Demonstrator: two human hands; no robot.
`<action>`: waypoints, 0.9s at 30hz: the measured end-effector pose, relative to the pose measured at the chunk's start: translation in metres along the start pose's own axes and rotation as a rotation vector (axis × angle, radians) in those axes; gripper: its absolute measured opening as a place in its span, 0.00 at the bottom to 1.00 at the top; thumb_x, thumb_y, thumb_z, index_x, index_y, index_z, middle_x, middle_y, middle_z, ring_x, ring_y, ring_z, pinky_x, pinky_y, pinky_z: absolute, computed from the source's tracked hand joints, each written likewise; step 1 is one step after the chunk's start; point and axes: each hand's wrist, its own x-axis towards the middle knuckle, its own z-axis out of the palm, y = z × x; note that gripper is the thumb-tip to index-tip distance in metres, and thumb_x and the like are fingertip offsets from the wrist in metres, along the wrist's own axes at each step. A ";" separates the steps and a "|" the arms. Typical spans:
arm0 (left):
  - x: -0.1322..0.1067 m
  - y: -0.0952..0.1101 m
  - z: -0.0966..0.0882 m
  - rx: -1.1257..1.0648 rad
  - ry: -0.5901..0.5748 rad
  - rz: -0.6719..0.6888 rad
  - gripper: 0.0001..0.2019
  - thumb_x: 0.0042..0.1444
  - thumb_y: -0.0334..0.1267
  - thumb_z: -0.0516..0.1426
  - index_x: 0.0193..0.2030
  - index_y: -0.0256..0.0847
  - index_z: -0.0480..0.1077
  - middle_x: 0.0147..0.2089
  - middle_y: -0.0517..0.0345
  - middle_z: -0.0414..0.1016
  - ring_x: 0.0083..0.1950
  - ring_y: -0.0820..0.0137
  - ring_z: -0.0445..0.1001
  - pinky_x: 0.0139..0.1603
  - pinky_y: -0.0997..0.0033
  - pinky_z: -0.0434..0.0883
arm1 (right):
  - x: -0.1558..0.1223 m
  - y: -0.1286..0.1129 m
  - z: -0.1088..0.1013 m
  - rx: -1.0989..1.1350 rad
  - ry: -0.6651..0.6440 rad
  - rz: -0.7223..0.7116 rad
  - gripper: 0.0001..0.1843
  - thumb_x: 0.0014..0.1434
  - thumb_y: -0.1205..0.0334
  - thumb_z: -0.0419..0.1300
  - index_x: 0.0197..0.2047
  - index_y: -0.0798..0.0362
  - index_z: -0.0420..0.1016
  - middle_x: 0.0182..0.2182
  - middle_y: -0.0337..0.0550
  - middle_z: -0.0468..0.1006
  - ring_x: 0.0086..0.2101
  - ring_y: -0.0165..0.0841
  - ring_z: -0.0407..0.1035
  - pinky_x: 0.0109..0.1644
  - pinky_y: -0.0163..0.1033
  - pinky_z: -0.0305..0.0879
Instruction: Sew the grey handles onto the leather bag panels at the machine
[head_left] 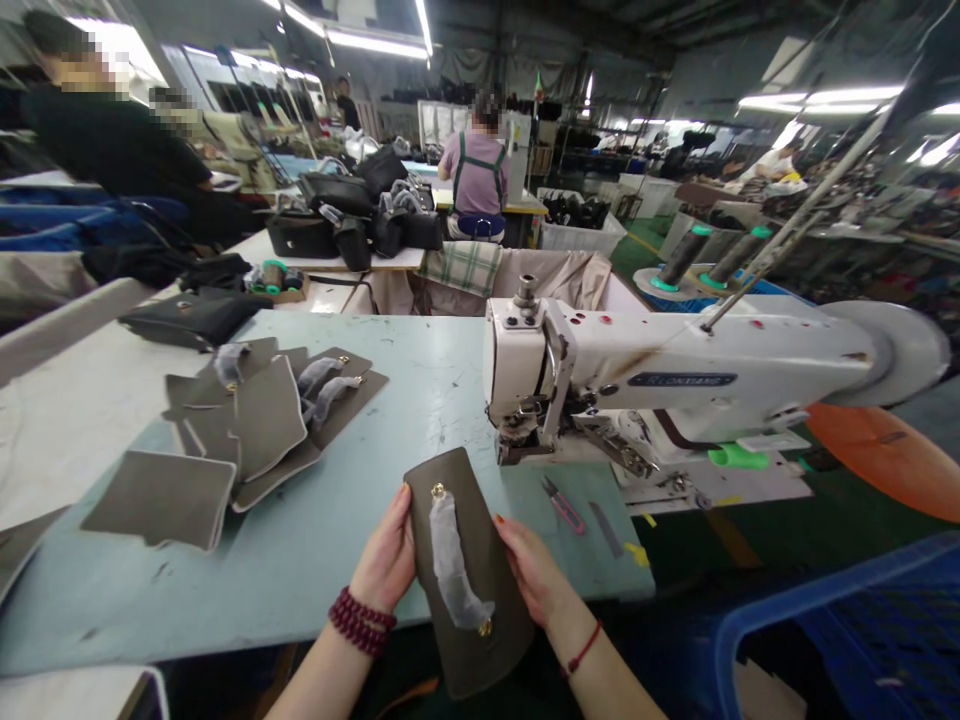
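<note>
A dark olive leather panel (495, 590) with a plastic-wrapped handle (454, 565) and brass studs lies lengthwise at the table's near edge. My left hand (386, 560) grips its left edge, fingers curled under. My right hand (536, 570) holds its right edge, thumb on top. A white industrial sewing machine (660, 385) stands just beyond the panel, to the right.
A pile of several similar grey panels (247, 430) lies on the pale green table (375, 400) at left. Small snips (562, 505) rest by the machine. Black bags (352, 215) sit on far tables, where other people work. A blue crate (840, 640) is at lower right.
</note>
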 end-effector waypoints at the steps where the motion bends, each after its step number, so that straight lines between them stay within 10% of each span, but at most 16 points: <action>1: -0.001 0.002 0.000 0.005 -0.010 0.020 0.11 0.61 0.32 0.55 0.50 0.35 0.71 0.45 0.49 0.79 0.45 0.66 0.79 0.53 0.67 0.73 | -0.007 0.004 -0.004 -0.035 0.028 -0.035 0.18 0.53 0.52 0.65 0.42 0.57 0.76 0.39 0.45 0.80 0.39 0.35 0.74 0.45 0.37 0.67; 11: -0.018 0.024 0.014 0.115 -0.274 0.117 0.15 0.60 0.38 0.56 0.53 0.39 0.68 0.61 0.49 0.69 0.60 0.61 0.68 0.63 0.57 0.63 | -0.033 0.016 0.007 -0.094 0.015 -0.013 0.23 0.52 0.51 0.67 0.46 0.57 0.75 0.40 0.48 0.79 0.39 0.37 0.74 0.43 0.40 0.68; 15: -0.004 0.070 -0.019 0.422 -0.015 0.535 0.16 0.57 0.41 0.57 0.51 0.41 0.66 0.60 0.46 0.68 0.61 0.58 0.67 0.62 0.51 0.62 | -0.016 0.017 0.016 -0.083 0.011 -0.052 0.22 0.51 0.52 0.68 0.45 0.56 0.74 0.41 0.47 0.79 0.42 0.40 0.74 0.47 0.42 0.68; 20: 0.030 0.163 -0.069 1.425 0.451 1.150 0.26 0.54 0.42 0.56 0.58 0.34 0.62 0.62 0.39 0.62 0.65 0.53 0.58 0.67 0.52 0.52 | 0.049 -0.003 0.041 -0.108 0.130 -0.118 0.23 0.43 0.52 0.71 0.42 0.52 0.75 0.41 0.43 0.79 0.45 0.40 0.72 0.50 0.42 0.67; 24: 0.052 0.207 -0.078 1.828 0.557 1.066 0.35 0.48 0.42 0.60 0.62 0.30 0.59 0.69 0.33 0.50 0.70 0.45 0.44 0.67 0.47 0.46 | 0.096 -0.015 0.064 -0.086 0.186 -0.178 0.27 0.42 0.46 0.69 0.44 0.50 0.74 0.48 0.43 0.76 0.52 0.40 0.67 0.52 0.44 0.67; 27: 0.065 0.217 -0.072 1.701 0.513 0.964 0.32 0.44 0.36 0.62 0.59 0.32 0.65 0.68 0.34 0.53 0.70 0.44 0.44 0.67 0.43 0.41 | 0.104 0.005 0.058 -0.154 0.220 -0.130 0.34 0.38 0.42 0.69 0.47 0.49 0.72 0.54 0.47 0.71 0.57 0.43 0.63 0.51 0.45 0.67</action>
